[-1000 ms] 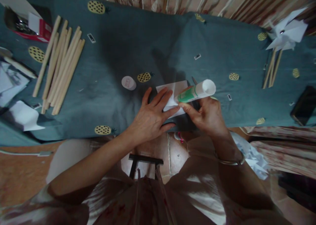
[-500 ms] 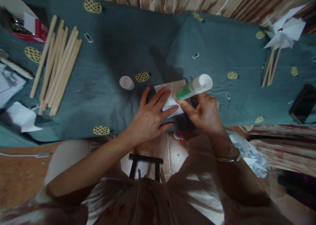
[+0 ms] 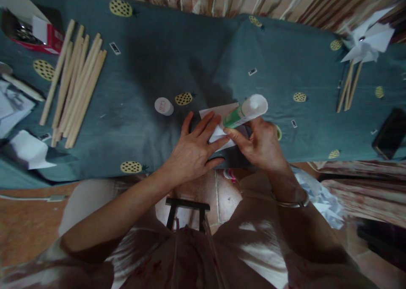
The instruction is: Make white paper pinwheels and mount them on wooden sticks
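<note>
A small white paper square (image 3: 218,113) lies on the blue-green cloth (image 3: 177,61) near the table's front edge. My left hand (image 3: 195,147) lies flat on the paper's near left part, fingers spread. My right hand (image 3: 261,143) grips a green and white glue stick (image 3: 245,111), tilted with its tip down on the paper by my left fingertips. The glue stick's white cap (image 3: 164,106) lies on the cloth to the left of the paper.
A bundle of wooden sticks (image 3: 74,86) lies at the left, a red box (image 3: 41,33) beyond it. White paper pieces (image 3: 30,151) sit at the left edge. A white paper pinwheel (image 3: 368,39) on sticks and a dark phone (image 3: 391,132) are at the right.
The glue stick has shifted slightly left across the paper with my right hand. My left hand stays pressed on the paper.
</note>
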A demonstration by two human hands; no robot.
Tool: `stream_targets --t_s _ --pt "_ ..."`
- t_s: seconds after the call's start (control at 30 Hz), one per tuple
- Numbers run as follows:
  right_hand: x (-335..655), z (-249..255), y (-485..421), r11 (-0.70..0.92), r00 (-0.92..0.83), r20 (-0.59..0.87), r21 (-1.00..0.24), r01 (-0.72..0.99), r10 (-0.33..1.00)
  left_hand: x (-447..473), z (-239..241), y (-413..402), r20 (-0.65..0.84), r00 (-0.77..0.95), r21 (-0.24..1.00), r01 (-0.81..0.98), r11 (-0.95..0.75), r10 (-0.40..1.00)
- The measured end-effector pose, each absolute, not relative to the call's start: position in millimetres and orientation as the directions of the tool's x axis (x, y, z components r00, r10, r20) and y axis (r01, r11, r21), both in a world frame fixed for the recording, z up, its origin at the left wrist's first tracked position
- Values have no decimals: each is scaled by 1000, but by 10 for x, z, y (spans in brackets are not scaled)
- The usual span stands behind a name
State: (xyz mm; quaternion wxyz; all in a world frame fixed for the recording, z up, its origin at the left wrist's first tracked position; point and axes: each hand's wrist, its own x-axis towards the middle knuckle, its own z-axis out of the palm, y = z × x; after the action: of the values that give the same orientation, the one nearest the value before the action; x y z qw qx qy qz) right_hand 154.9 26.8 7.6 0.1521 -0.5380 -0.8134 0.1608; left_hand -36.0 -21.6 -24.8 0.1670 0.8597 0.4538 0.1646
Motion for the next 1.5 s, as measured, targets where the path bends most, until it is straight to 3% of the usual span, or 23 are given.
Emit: stream_targets --t_s 0.8,1.23,1.5 --pt "1608 134 229 388 -415 30 -419 821 909 -357 -241 -208 113 528 446 730 -517 842" --pt "1640 89 218 425 -415 116 -395 814 903 -352 -252 -211 116 526 440 733 -518 843" --pt "1629 54 229 347 -347 78 -416 841 935 -352 -239 -212 112 533 414 742 -527 839"
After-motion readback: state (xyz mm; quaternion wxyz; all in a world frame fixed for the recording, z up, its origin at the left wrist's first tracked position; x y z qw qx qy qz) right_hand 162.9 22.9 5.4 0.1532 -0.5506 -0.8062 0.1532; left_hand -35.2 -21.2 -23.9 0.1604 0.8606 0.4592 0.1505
